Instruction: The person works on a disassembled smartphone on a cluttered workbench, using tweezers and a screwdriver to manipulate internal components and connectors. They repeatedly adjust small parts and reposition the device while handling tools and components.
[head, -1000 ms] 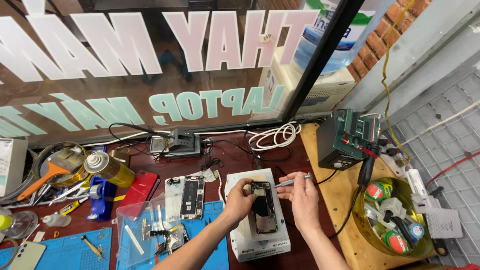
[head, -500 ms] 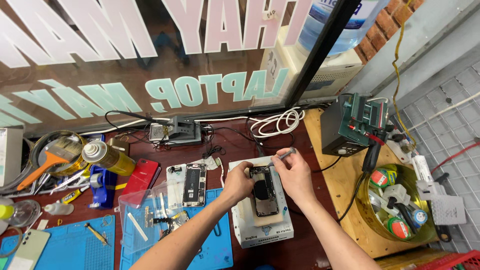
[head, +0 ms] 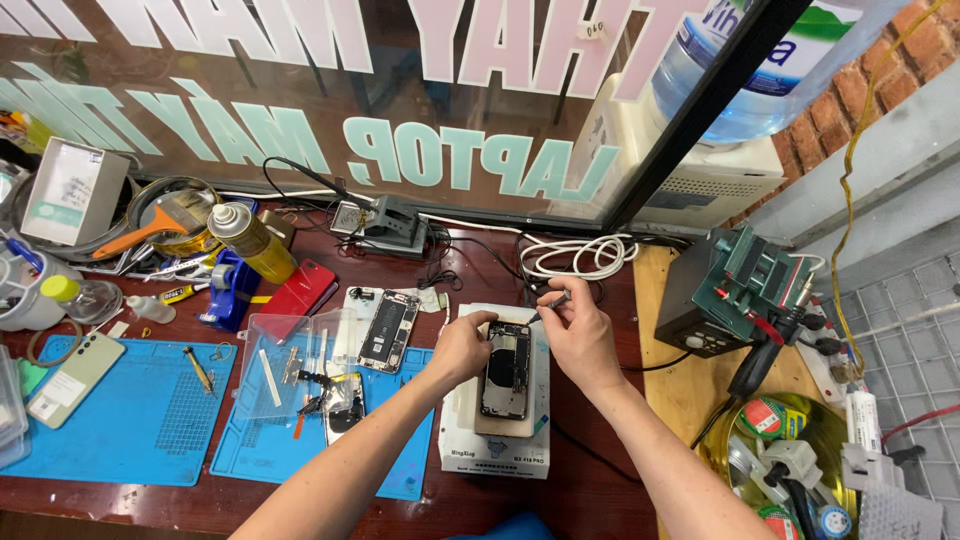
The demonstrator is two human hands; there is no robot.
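Opened phone (head: 506, 370) on white heating pad (head: 497, 440): left hand (head: 462, 347) pinches its top edge; right hand (head: 578, 330) grips tweezers (head: 549, 303).

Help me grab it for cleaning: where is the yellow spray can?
In the head view, the yellow spray can stands at the desk's left rear, between the orange-handled brush and the red phone case.

Single head view, steeply down onto workbench (head: 600, 480) (close, arm's length).

Room betw. opened phone (head: 387, 330) & white pad (head: 497, 455); cables (head: 575, 255) block behind.
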